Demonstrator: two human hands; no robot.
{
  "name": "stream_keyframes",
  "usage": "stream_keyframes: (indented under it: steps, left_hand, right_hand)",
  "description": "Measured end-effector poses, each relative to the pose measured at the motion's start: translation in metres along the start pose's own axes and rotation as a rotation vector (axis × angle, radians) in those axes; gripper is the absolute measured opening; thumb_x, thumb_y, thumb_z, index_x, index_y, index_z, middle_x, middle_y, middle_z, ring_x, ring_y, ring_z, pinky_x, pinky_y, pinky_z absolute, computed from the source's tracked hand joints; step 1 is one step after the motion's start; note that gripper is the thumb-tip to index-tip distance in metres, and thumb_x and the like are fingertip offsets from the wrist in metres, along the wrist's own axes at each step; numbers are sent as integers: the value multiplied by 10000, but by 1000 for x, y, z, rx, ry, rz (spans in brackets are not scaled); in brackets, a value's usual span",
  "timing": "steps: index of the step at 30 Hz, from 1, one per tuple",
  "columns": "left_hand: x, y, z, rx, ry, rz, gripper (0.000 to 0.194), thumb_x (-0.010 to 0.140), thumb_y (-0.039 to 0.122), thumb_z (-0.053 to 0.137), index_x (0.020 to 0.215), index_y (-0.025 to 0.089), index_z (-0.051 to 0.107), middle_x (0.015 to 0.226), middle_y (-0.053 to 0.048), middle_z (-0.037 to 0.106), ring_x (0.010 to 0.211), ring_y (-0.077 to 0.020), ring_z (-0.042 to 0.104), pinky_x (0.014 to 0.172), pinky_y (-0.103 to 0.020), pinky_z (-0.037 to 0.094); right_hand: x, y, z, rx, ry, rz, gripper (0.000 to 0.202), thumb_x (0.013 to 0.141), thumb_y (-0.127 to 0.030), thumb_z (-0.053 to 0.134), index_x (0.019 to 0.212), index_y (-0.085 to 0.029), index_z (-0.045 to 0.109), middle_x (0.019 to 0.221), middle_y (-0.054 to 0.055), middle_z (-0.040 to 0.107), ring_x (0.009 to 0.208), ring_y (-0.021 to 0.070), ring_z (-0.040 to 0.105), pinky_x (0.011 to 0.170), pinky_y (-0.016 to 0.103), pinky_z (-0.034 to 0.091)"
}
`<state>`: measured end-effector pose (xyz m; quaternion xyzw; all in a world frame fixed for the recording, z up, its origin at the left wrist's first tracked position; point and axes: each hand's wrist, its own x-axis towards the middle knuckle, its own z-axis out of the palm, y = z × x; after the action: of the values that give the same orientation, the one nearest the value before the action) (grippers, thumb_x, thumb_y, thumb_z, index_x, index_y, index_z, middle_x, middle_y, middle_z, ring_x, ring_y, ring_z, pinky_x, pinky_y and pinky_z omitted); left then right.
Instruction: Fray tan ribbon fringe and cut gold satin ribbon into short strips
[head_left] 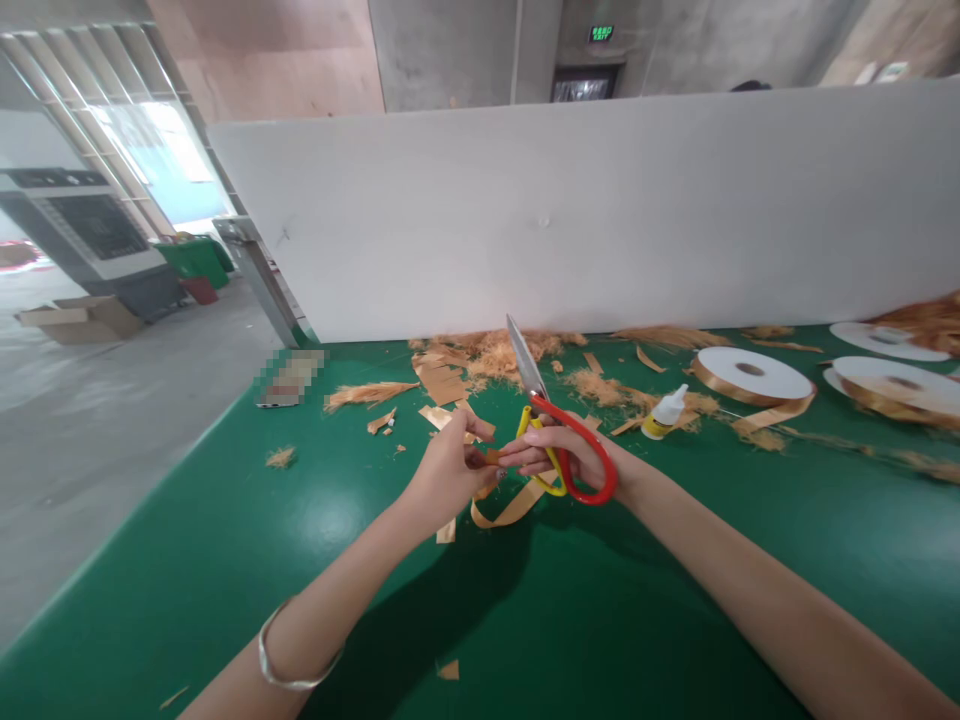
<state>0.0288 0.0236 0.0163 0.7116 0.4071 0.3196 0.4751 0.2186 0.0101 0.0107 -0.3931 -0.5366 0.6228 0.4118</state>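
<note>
My left hand [450,460] is closed, its fingertips pinching a small piece of orange-tan ribbon [492,457]. Close against it, my right hand [559,445] holds scissors [596,480] with one red and one yellow handle loop, the blades pointing up and away. The right fingertips meet the ribbon piece at the left fingers. Below the hands a longer strip of gold ribbon [514,512] curls over the green table. Cut ribbon pieces [441,380] and a heap of frayed fibres [510,352] lie just beyond.
Ribbon spools [752,373] and a small glue bottle [665,412] with a yellow label stand on the right. A white panel [600,220] rises along the table's back edge. At the far left lies a blurred-out phone-like object [292,380], near the table's edge.
</note>
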Motion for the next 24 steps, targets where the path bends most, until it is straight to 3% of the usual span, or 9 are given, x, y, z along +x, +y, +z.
stream_keyframes:
  steps: [7,12,14,16,19,24]
  left_hand:
    - [1,-5,2,90,17,13,301,666,137,630,814,218,380,592,68,538,566,-120,560,531,-227,407]
    - [3,-4,2,217,65,155,113,697,93,575,741,188,534,705,17,619,660,-119,566,615,-241,438]
    - [3,-1,1,263,40,177,143,723,69,525,726,183,610,746,-5,663,703,-130,587,657,-254,453]
    - [3,2,1,283,24,164,207,732,59,503,752,186,665,795,-23,693,733,-142,602,683,-267,466]
    - [1,7,1,242,43,103,156,732,122,561,788,180,694,816,-40,703,746,-159,609,683,-279,483]
    - [1,11,3,33,4,2,94,702,229,644,733,156,695,774,-63,700,737,-176,630,695,-292,510]
  right_hand:
    - [7,-2,-11,117,141,-67,242,705,-357,647,835,-206,510,936,107,691,932,279,650,722,359,554]
    - [8,-4,-19,179,237,-134,205,736,-355,613,786,-211,476,962,103,687,1006,271,622,807,364,538]
    - [7,-4,-20,189,258,-153,193,751,-348,599,777,-213,464,969,96,688,1017,261,618,823,362,532]
    - [7,-5,-19,193,270,-171,182,769,-343,583,772,-214,455,971,90,688,1020,248,617,836,361,523]
    - [5,-7,-18,183,277,-192,183,780,-343,574,764,-215,444,970,86,689,1016,237,618,850,364,509]
    - [3,-13,-15,116,278,-195,211,764,-377,595,810,-204,483,936,92,688,983,244,629,830,370,508]
